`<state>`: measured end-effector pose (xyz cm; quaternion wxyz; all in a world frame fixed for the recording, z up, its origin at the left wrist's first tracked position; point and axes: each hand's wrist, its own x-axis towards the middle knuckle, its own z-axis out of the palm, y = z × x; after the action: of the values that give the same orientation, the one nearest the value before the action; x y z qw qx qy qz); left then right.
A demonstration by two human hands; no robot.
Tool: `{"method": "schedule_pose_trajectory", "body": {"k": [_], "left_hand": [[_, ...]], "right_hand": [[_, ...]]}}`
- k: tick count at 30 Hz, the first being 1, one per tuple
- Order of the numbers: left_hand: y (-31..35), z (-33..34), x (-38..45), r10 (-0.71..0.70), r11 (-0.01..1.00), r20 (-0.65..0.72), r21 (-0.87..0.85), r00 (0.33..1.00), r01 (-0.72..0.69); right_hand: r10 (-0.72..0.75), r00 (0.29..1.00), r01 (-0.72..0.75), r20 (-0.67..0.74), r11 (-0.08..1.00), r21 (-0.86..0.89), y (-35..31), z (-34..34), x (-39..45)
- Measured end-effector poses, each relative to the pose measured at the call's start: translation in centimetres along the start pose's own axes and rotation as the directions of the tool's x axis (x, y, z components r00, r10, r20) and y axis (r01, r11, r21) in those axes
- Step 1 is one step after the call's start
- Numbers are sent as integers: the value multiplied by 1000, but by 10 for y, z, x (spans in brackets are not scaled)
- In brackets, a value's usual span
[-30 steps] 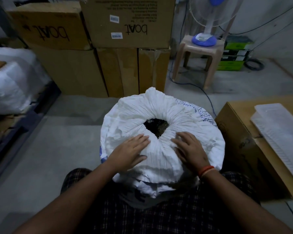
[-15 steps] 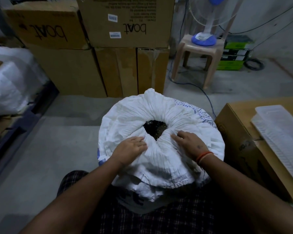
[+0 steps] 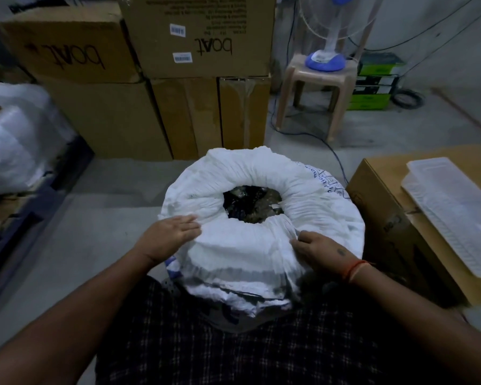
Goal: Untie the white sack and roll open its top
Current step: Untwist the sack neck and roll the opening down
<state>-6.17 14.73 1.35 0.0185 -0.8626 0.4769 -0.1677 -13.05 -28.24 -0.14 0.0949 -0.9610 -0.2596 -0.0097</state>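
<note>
white sack rolled open; left hand flat on rim, right hand grip pinching fabric.

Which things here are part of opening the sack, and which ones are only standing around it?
Part of the job:
- white sack, top rolled back, dark contents showing
- left hand, flat on the roll
- right hand, pinching the roll

Only standing around:
- stacked cardboard boxes
- table fan on a plastic stool
- clear plastic tray on a box
</note>
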Motion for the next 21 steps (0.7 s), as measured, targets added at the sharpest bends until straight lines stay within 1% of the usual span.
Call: {"method": "schedule_pose_trajectory", "body": {"k": [1, 2, 4, 6, 7, 8, 9, 10, 12, 14, 15, 18, 19, 21], "left_hand": [[5, 2, 0, -11, 1000, 9, -1, 1000, 11], [11, 5, 1, -38, 999, 36, -16, 999, 39], [20, 9, 6, -134, 987, 107, -76, 985, 143], [22, 14, 11, -191, 969, 122, -134, 974, 207], [22, 13, 15, -205, 959, 113, -175, 972, 223], [23, 10, 20, -245, 938, 84, -232, 966, 258], [23, 5, 28, -302, 902, 56, -306, 952, 305], [23, -1, 38, -378, 849, 39, -385, 925, 362], [18, -10, 60, -550, 710, 4, -524, 835, 470], [3, -9, 81, -676, 604, -29, -595, 737, 531], [-5, -9, 93, -721, 544, -18, -634, 692, 550], [-35, 2, 124, -812, 330, 80, -755, 578, 567], [-46, 9, 133, -820, 275, 122, -772, 559, 573], [-67, 26, 146, -806, 197, 219, -776, 550, 599]], "right_hand": [[62, 997, -65, 48, 996, 55, -8, 0, 2], [103, 992, -108, 77, 992, 62, -14, 1, 4], [156, 983, -167, 101, 980, 112, -13, 5, 7], [202, 978, -209, 54, 955, 209, -16, 1, 8], [172, 985, -163, -24, 963, 214, -14, 0, 8], [133, 986, -113, -100, 976, 185, -9, 1, 7], [111, 982, -78, -150, 974, 214, -3, 1, 8], [129, 975, -78, -178, 960, 268, 1, -7, 12], [206, 951, -101, -230, 910, 401, 12, -21, 27], [286, 926, -140, -246, 867, 478, 27, -33, 46], [320, 917, -160, -237, 841, 517, 39, -38, 59], [393, 909, -218, -139, 733, 645, 75, -48, 103], [396, 912, -223, -109, 702, 677, 87, -51, 117], [377, 926, -240, -30, 648, 722, 108, -54, 144]]}}
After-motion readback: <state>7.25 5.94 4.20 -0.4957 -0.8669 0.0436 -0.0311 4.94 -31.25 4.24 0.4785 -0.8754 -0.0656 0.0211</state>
